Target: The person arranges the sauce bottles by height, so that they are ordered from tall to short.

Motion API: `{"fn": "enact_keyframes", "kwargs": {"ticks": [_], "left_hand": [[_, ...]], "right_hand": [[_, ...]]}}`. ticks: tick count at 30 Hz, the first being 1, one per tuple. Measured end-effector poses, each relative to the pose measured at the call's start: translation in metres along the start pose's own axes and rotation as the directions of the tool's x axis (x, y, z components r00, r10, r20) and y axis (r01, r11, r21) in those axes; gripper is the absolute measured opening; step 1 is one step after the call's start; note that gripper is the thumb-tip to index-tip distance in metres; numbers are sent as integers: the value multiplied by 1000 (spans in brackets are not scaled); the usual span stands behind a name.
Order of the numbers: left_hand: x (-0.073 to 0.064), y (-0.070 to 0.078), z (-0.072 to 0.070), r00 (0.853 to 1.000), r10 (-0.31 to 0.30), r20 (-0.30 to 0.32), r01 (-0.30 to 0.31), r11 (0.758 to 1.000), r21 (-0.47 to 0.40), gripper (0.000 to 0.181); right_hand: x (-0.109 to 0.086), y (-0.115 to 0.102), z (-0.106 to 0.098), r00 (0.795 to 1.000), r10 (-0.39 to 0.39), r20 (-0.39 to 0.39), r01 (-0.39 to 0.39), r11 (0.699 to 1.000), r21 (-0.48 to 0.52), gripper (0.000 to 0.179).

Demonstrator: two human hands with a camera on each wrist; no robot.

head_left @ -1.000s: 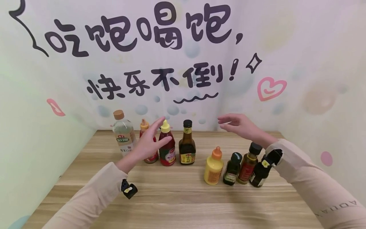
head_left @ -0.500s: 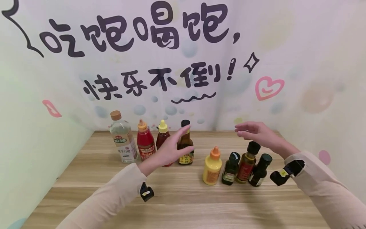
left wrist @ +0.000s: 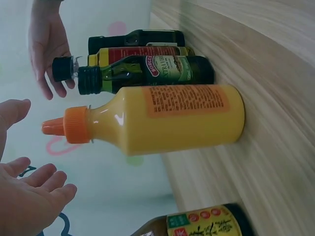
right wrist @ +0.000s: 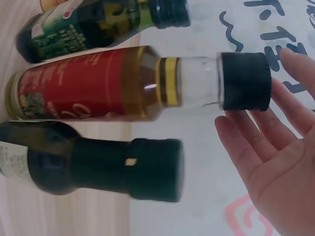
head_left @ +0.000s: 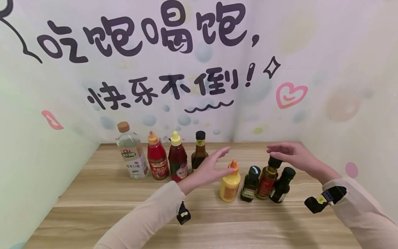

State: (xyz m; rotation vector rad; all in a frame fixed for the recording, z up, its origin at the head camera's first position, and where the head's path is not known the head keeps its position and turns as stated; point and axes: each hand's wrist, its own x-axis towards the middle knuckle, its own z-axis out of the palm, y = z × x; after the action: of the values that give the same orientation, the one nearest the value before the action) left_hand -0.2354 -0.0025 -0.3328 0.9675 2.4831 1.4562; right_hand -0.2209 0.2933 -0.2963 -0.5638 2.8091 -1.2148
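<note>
A yellow squeeze bottle (head_left: 230,186) with an orange nozzle stands upright on the wooden table. My left hand (head_left: 206,171) hovers beside its cap, thumb and fingers spread apart; in the left wrist view a gap shows between the hand and the nozzle (left wrist: 53,127). My right hand (head_left: 296,159) is at the black cap (right wrist: 246,81) of a red-labelled oil bottle (head_left: 266,185), its fingers extended behind the cap; whether they touch it I cannot tell. That bottle stands between a green olive oil bottle (head_left: 249,186) and a dark bottle (head_left: 282,186).
Along the back stand a clear vinegar bottle (head_left: 133,155), a red ketchup bottle (head_left: 158,160), a dark red squeeze bottle (head_left: 178,159) and a brown sauce bottle (head_left: 200,152), partly behind my left hand. A printed cloth (head_left: 199,69) hangs behind the table.
My left hand has moved right, from the ketchup bottle past the brown sauce bottle to the yellow one. My right hand has come right and down to the black cap. The bottles have stayed put.
</note>
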Motion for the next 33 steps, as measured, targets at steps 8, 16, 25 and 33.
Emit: {"fn": "enact_keyframes", "kwargs": {"ticks": [8, 16, 25, 33], "left_hand": [[7, -5, 14, 1000, -13, -4, 13, 996, -83, 57], [9, -20, 27, 999, -32, -18, 29, 990, -137, 48], [11, -23, 33, 998, -56, -14, 54, 992, -115, 42], [8, -30, 39, 993, -98, -59, 91, 990, -111, 43]], "right_hand": [[-9, 12, 5, 998, 51, 44, -51, 999, 4, 47], [-10, 18, 13, 999, 8, 50, -14, 994, 110, 55], [-11, 24, 17, 1000, -6, 20, 4, 992, 128, 50], [-11, 25, 20, 1000, 18, 13, -19, 992, 125, 49]]}}
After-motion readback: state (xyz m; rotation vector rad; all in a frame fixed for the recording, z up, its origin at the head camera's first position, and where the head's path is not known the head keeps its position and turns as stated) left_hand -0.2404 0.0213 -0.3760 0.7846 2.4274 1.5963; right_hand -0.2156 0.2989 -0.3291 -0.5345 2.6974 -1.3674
